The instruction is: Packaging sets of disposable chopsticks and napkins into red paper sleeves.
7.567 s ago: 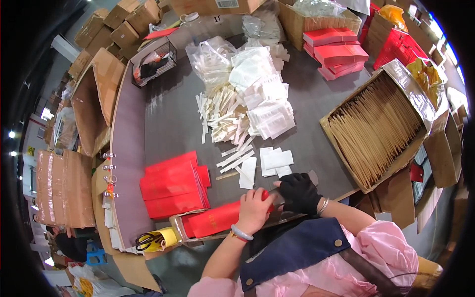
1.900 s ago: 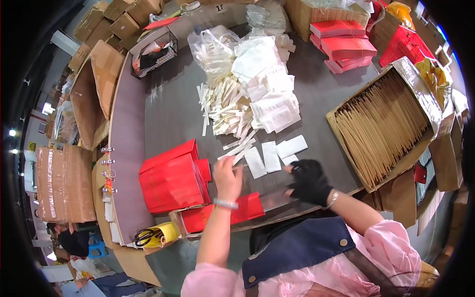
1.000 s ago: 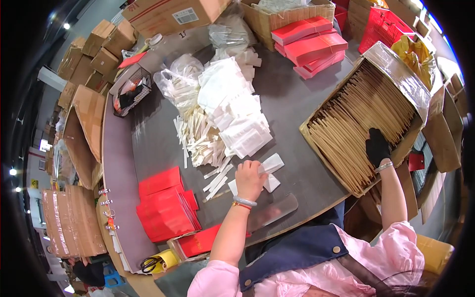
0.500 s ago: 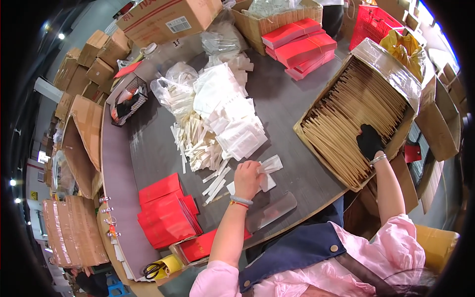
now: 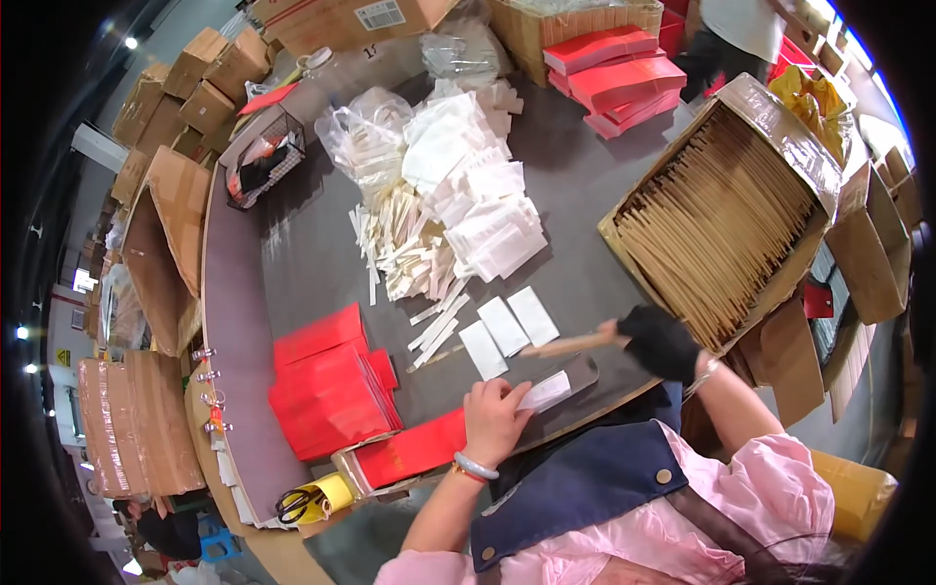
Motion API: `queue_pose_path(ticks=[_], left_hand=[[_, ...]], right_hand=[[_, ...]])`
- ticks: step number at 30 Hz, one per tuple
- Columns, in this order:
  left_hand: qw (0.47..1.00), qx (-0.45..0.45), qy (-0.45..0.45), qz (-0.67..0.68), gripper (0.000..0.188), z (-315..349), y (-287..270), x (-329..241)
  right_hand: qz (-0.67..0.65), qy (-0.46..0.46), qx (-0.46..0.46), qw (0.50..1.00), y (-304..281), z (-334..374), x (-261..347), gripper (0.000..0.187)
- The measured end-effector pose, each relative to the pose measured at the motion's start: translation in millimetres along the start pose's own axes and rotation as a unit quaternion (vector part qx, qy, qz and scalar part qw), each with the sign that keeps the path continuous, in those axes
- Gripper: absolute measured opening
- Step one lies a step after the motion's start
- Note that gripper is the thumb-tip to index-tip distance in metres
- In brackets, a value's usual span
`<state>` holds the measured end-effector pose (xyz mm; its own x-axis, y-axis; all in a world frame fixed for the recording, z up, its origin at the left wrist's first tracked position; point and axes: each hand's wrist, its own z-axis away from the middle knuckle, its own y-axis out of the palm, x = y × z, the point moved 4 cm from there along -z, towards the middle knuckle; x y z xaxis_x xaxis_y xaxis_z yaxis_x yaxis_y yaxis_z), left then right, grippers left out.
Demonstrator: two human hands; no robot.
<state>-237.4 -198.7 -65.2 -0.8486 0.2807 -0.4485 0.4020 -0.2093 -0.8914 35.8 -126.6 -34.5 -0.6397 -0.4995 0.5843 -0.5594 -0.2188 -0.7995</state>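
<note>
My left hand, bare, pinches a small white folded packet above a clear plastic strip at the table's front edge. My right hand, in a black glove with bare fingertips, grips thin tan wooden sticks, which look like chopsticks. They point left, past the packet. Three flat white packets lie side by side just beyond my hands. A red paper sleeve rests in a long holder to the left of my left hand, in line with the clear strip.
A carton full of similar sticks stands at the right. White packets and narrow white strips are heaped mid-table. Red sleeves lie at left, more red stacks at the back. Scissors sit at the front left corner.
My right hand has left the carton and moved left and nearer, with sticks in it. My left hand has drawn a white packet toward me, over the clear strip. Three packets now show on the table.
</note>
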Motion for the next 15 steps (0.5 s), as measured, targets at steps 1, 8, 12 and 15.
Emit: queue_pose_path(ticks=[1,8,12,15], left_hand=[[0.998,-0.061,-0.020,-0.001,0.041,7.2,-8.0,0.4],[0.995,-0.086,-0.044,-0.022,0.065,43.2,-9.2,17.3],[0.997,-0.077,-0.021,-0.006,0.069,27.5,-3.0,9.1],[0.996,-0.081,-0.030,-0.023,0.072,28.8,-0.6,12.1]], right_hand=[[-0.011,0.008,0.056,0.998,24.1,1.1,4.1,0.036],[0.140,-0.020,0.216,0.966,88.5,-0.5,18.4,0.030],[-0.012,-0.161,0.047,0.986,108.9,-12.3,29.7,0.021],[0.070,0.022,0.019,0.997,86.6,3.3,-19.3,0.014]])
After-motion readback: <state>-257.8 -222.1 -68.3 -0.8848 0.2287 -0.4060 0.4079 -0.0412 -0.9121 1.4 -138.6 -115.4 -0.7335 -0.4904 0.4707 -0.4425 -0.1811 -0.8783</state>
